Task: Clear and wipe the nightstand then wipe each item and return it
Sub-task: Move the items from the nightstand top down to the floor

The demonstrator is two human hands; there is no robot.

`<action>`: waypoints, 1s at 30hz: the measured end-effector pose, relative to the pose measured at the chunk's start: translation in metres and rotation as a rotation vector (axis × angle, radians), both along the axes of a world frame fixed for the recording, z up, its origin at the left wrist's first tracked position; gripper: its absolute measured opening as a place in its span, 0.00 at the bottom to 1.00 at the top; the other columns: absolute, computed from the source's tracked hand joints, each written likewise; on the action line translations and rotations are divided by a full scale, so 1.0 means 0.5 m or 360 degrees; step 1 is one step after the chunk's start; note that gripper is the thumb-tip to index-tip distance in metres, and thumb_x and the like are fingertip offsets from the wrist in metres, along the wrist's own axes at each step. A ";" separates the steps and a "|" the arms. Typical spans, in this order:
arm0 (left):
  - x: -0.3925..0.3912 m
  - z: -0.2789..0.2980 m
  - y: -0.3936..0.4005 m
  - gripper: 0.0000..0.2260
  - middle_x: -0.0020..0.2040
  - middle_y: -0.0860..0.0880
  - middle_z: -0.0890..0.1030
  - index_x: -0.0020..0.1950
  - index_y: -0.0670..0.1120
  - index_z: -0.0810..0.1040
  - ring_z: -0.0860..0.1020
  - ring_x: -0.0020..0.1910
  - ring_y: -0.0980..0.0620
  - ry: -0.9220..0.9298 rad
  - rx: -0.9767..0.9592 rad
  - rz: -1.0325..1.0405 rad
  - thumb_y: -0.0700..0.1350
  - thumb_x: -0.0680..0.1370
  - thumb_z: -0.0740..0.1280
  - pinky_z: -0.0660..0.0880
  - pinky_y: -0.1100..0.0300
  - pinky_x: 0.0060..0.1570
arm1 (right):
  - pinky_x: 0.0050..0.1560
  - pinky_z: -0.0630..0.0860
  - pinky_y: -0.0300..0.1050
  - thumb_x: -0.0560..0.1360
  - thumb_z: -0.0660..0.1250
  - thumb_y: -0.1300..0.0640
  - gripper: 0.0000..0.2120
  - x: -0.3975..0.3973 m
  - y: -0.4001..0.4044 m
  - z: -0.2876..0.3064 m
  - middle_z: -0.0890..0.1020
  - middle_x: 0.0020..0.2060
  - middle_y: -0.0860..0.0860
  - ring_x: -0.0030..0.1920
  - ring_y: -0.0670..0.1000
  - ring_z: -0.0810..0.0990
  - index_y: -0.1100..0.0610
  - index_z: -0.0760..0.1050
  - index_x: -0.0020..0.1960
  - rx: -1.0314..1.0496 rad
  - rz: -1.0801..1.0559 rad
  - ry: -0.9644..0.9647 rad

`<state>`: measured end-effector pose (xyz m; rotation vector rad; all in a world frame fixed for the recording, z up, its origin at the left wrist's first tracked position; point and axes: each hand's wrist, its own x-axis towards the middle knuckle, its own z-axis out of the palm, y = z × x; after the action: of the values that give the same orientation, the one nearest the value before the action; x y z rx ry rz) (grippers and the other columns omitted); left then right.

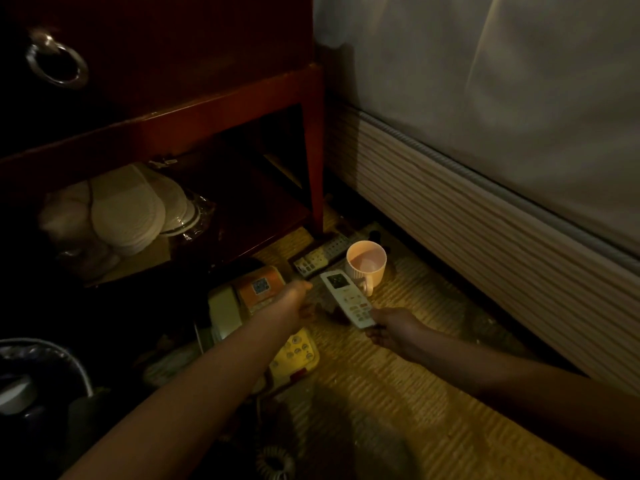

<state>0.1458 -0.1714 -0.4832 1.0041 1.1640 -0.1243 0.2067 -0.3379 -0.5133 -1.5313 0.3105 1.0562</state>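
Woven floor mat (398,393) carries a pink mug (366,268) just beyond the right hand's fingers (375,332), dark remote (320,254) behind it, telephone (263,327) under the left forearm. Nightstand shelf (249,209) holds wrapped slippers (128,209).

Both bare forearms stretched forward and down. Right hand (394,329) pinching the near end of a white remote (348,297); left hand (294,301) reaching beside it, fingers unclear.

Mug (366,266) and telephone (263,317) flanking remote (348,298)
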 end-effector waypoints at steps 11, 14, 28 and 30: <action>-0.016 0.058 0.003 0.12 0.52 0.41 0.78 0.64 0.38 0.72 0.78 0.51 0.46 -0.0026 0.0268 -0.0473 0.40 0.82 0.57 0.74 0.54 0.50 | 0.37 0.80 0.43 0.78 0.62 0.62 0.12 0.021 0.021 -0.021 0.78 0.53 0.61 0.50 0.57 0.80 0.67 0.71 0.60 -0.0170 0.0005 0.0145; -0.020 0.104 0.007 0.12 0.56 0.40 0.78 0.63 0.38 0.74 0.78 0.53 0.46 -0.0041 0.0463 -0.0735 0.39 0.82 0.58 0.75 0.56 0.48 | 0.27 0.76 0.40 0.78 0.62 0.64 0.18 0.020 0.028 0.023 0.76 0.55 0.61 0.46 0.56 0.79 0.67 0.67 0.67 -0.0453 0.0399 -0.0017; -0.055 0.521 0.187 0.07 0.48 0.52 0.83 0.51 0.52 0.79 0.81 0.45 0.58 -0.0587 0.1809 -0.1098 0.43 0.80 0.63 0.77 0.62 0.49 | 0.29 0.75 0.35 0.79 0.60 0.66 0.08 0.075 0.223 0.565 0.81 0.35 0.54 0.27 0.43 0.79 0.59 0.76 0.47 0.0132 0.1136 -0.1044; -0.072 0.586 0.219 0.06 0.46 0.55 0.83 0.50 0.53 0.80 0.80 0.47 0.60 -0.0812 0.2085 -0.0927 0.43 0.79 0.65 0.76 0.62 0.53 | 0.32 0.75 0.35 0.79 0.60 0.64 0.08 0.079 0.263 0.639 0.81 0.35 0.52 0.28 0.43 0.79 0.57 0.76 0.47 0.0158 0.1176 -0.1199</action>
<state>0.1099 -0.0620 -0.1903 2.3394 0.3321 0.4832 0.2462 -0.2062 -0.1938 -1.8720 -0.8727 0.9206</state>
